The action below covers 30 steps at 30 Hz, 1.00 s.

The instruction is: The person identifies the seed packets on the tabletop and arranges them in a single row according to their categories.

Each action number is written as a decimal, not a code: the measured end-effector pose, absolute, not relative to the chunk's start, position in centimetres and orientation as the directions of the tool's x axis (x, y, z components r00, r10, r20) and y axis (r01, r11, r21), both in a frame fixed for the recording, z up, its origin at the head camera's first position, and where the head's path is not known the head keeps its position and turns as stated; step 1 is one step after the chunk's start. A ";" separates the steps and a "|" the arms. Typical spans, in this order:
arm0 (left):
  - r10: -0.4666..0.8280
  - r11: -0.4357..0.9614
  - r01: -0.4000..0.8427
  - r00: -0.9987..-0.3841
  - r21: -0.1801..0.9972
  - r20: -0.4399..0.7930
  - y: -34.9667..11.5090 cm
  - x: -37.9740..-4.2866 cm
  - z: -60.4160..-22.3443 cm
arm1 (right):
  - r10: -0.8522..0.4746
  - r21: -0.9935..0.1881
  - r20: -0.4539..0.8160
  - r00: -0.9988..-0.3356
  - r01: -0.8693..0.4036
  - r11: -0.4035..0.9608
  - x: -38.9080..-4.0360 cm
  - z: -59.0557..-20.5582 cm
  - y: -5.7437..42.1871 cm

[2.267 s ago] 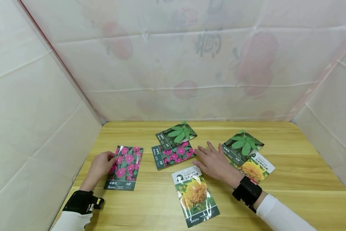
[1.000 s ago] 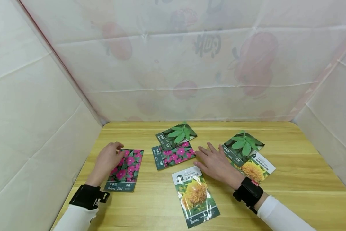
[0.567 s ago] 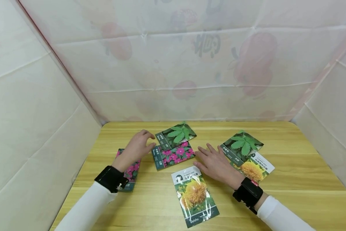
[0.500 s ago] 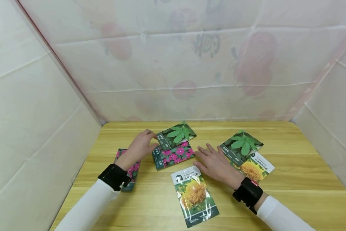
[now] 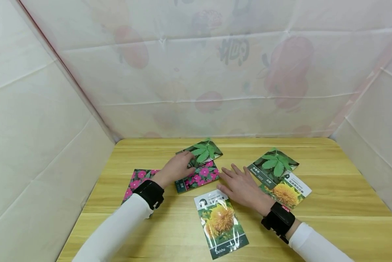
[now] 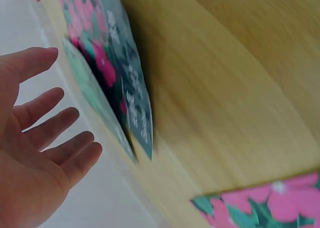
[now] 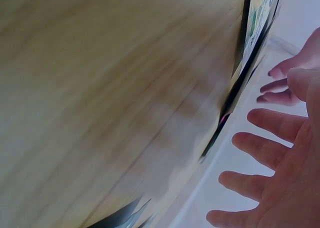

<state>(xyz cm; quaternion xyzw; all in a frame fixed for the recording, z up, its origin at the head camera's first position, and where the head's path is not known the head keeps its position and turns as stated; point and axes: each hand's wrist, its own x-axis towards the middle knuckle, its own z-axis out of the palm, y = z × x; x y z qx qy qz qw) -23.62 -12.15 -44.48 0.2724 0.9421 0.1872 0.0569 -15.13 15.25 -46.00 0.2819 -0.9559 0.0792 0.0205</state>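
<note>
My left hand reaches over a seed packet with a green leaf picture and the pink-flower seed packet partly beneath it. In the left wrist view its fingers are loosely spread beside the edges of these packets, with nothing between them. My right hand lies low over the table with fingers spread, its fingertips near the right end of the same pink-flower packet. Another pink-flower packet is partly hidden by the left forearm. A yellow-flower packet lies in front, between the hands.
To the right, a second leaf packet overlaps a second yellow-flower packet. All the packets rest on a wooden table. White fabric walls stand behind it and on both sides.
The left hand has left the pink-flower packet at the left and moved right, over the middle leaf packet. The right hand has shifted only slightly.
</note>
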 end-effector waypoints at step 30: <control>0.543 0.820 0.522 -0.839 0.235 -0.031 -10.7 -24.8 -46.0 | -0.548 -0.166 0.063 -0.834 -0.550 0.818 -15.4 -45.9 14.0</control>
